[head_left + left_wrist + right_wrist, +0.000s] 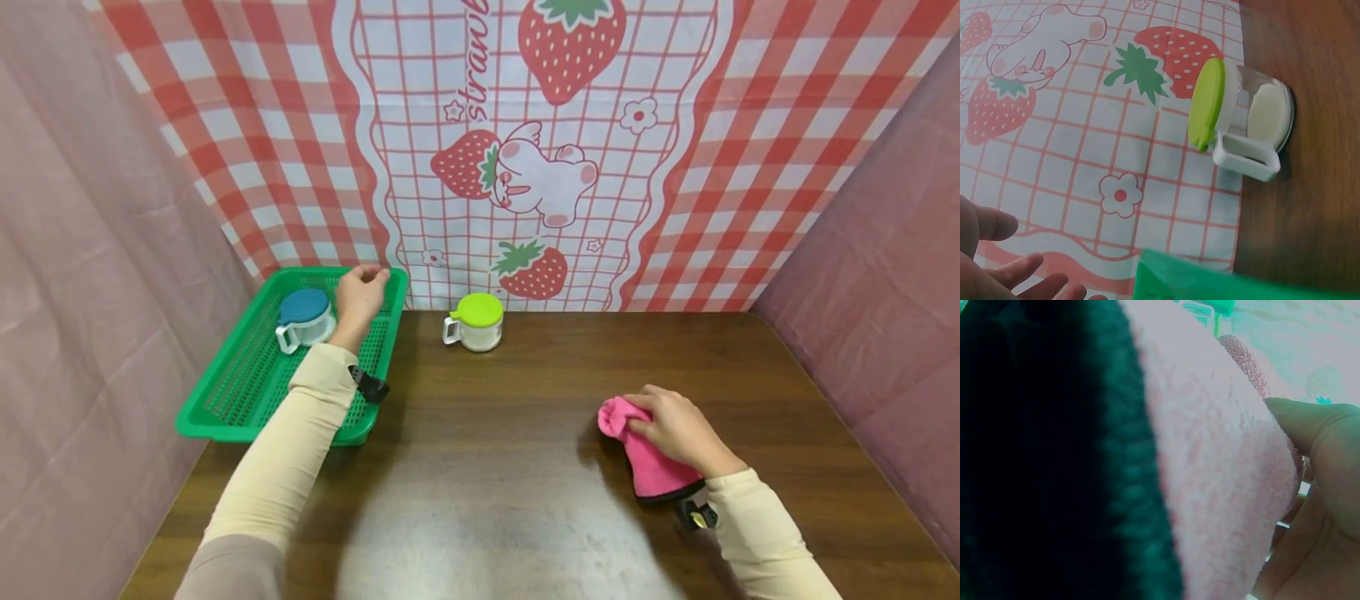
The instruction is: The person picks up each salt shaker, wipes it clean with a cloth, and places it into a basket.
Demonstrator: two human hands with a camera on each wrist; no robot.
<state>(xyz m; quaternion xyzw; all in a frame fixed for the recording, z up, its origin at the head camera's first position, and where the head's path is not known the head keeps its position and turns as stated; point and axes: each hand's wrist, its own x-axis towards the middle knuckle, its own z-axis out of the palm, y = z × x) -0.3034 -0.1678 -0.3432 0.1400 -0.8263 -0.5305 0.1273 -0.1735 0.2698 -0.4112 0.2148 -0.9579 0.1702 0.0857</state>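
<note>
My left hand is over the right side of the green basket, its fingers loosely bent with nothing between them. In the left wrist view the thumb and fingers stand apart. Beside that hand, inside the basket, sits a jar with a blue lid and a white handle. My right hand grips a pink towelling cloth with a dark edge, bunched at its upper end, over the right part of the table. Close up in the right wrist view, the cloth fills much of the picture, thumb pressed against it.
A clear jar with a lime-green lid and white handle stands on the brown wooden table, near the back. Behind it hangs a strawberry-print checked curtain. Pink curtains close off both sides.
</note>
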